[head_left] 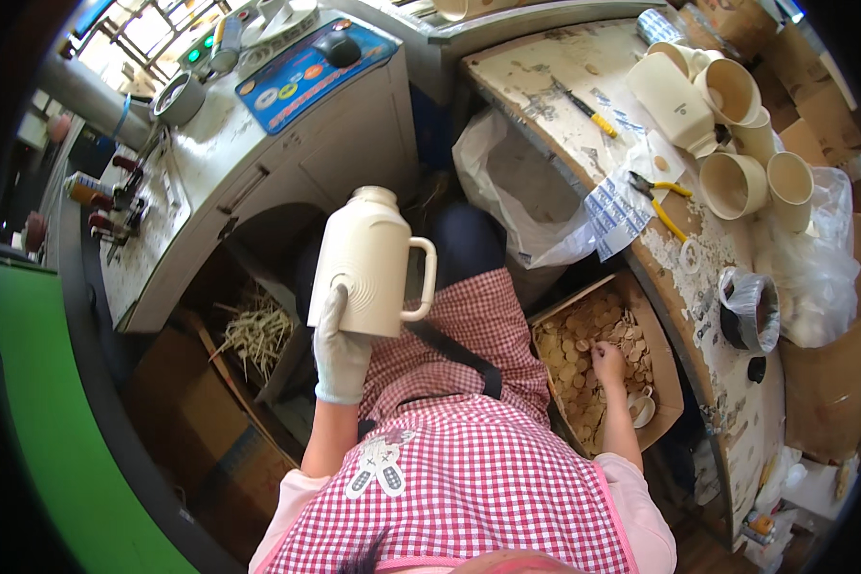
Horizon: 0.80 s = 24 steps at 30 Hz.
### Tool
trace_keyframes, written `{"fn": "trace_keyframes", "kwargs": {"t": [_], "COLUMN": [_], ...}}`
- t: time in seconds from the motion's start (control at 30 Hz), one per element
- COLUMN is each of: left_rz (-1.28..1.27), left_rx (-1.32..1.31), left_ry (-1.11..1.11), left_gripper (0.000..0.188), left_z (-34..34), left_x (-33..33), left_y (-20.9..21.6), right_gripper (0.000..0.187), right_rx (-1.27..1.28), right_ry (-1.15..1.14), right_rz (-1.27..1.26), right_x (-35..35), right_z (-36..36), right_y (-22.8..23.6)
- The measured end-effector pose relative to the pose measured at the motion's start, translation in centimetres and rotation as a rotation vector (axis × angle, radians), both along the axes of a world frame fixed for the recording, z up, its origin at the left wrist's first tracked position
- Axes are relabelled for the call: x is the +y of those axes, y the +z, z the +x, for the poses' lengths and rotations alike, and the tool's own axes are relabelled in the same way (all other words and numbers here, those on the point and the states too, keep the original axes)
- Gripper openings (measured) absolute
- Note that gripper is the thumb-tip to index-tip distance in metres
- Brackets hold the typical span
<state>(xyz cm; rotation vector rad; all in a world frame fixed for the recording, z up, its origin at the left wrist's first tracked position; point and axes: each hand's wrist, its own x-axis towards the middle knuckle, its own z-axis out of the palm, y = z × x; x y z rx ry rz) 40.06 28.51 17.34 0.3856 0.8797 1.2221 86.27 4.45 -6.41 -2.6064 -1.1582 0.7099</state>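
My left hand (342, 349), in a pale knit glove, grips the lower part of a cream plastic thermos jug shell (365, 258). The shell stands upright above my lap, its looped handle toward the right and its narrow neck at the top. The thumb lies against its ringed side, while the other fingers are mostly hidden behind it. My bare right hand (609, 364) is down in a cardboard box (667, 407) of small round cream discs (566, 368). Its fingers are curled together among the discs; whatever lies between them is hidden. A cream cup-like piece (644, 409) rests beside the right wrist.
On the worn bench to the right lie yellow-handled pliers (662, 196), a yellow-handled tool (588, 110) and several cream plastic containers (727, 187). A white plastic bag (507, 201) hangs at its edge. Left stands a white cabinet (325, 153); cream scraps (256, 330) fill a box below.
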Motion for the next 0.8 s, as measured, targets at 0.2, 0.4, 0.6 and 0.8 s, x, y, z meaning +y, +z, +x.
{"fn": "trace_keyframes", "kwargs": {"t": [0.2, 0.4, 0.6, 0.8], "left_rz": [0.001, 0.032, -0.031, -0.069], "left_rx": [-0.061, 0.024, 0.011, -0.013], "left_ry": [0.067, -0.021, -0.053, -0.039], "left_gripper": [0.044, 0.043, 0.045, 0.043], "left_z": [0.0, 1.1, 1.0, 0.5], "left_x": [-0.1, -1.7, -2.5, -2.7], "left_y": [-2.4, -3.4, -2.9, -3.3], "right_gripper": [0.021, 0.019, 0.018, 0.013], "right_rx": [-0.066, 1.055, 1.208, 0.975], "right_ry": [-0.03, 0.016, 0.236, 0.319], "right_rz": [0.142, 0.601, 0.311, 0.417], "right_x": [4.5, 17.3, 23.2, 23.3], "right_z": [-1.3, -16.0, -27.7, -29.1], "right_y": [7.5, 19.8, 23.3, 22.9]}}
